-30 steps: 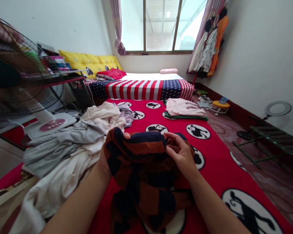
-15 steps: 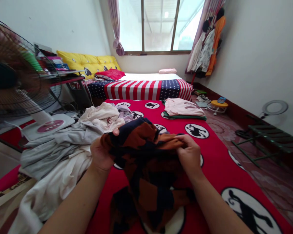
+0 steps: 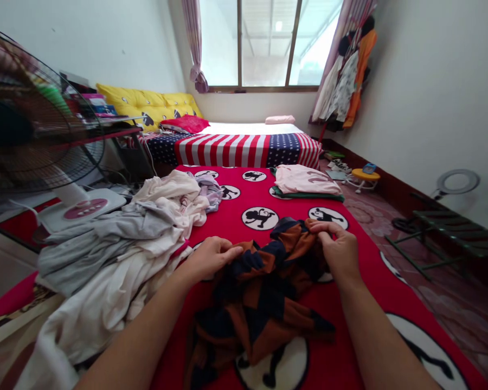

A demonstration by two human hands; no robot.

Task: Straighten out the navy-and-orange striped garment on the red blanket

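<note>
A crumpled garment [image 3: 264, 303] in brown-orange and dark navy patches lies bunched on the red bed cover [image 3: 366, 292], its exact kind unclear from the folds. My left hand [image 3: 213, 257] pinches its upper left edge between thumb and fingers. On the other side, my right hand [image 3: 337, 246] grips the upper right corner, fingers closed on the cloth. The fabric between both hands is gathered and slightly raised, while the lower part spreads toward me. Left of my left hand is a heap of loose clothes [image 3: 146, 227], white, grey and pale lilac.
Folded clothes, pink over green [image 3: 307, 181], lie at the cover's far right. An electric fan [image 3: 81, 203] stands at the left. Beyond is a bed with a striped, starred cover [image 3: 223, 149]. To the right are a dark slatted stool [image 3: 459, 230] and a yellow-topped stool [image 3: 365, 174].
The garment's top edge has come down toward the cover and shifted right. My left hand has moved right and changed its hold; my right hand has moved slightly right.
</note>
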